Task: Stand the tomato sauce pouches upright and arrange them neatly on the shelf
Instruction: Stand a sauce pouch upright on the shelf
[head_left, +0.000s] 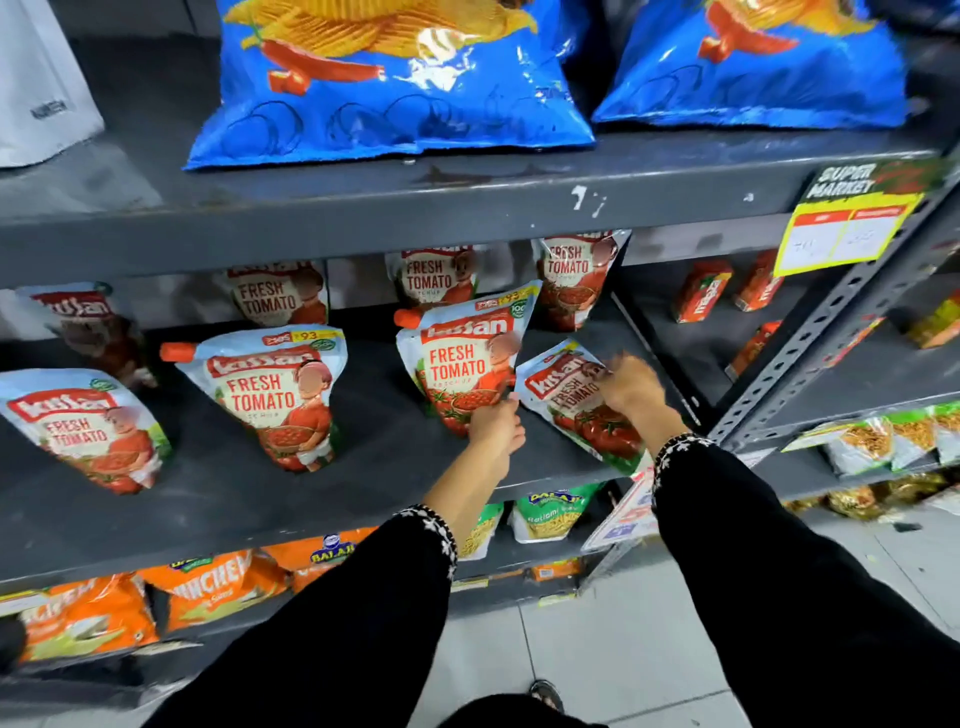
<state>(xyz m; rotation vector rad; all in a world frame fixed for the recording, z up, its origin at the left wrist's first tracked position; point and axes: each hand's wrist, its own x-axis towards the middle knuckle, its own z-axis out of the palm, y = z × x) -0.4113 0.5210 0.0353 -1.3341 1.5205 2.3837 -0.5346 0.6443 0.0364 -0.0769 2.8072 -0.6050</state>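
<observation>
Several tomato sauce pouches with orange caps stand on the grey middle shelf (218, 499). My left hand (496, 428) touches the lower right edge of an upright pouch (460, 364) right of centre. My right hand (631, 389) grips the top of a tilted pouch (582, 410) that leans near the shelf's right front corner. Two more pouches stand in front at the left (83, 426) and centre left (270, 395). Behind them stands a back row of pouches (571, 275), partly hidden by the shelf above.
Blue chip bags (389, 78) lie on the shelf above. Orange snack bags (208, 587) and green-and-white packets (550, 512) fill the shelf below. A perforated grey upright (810, 343) stands right of the pouches, with small red cartons (701, 291) beyond it. A yellow price tag (852, 223) hangs at right.
</observation>
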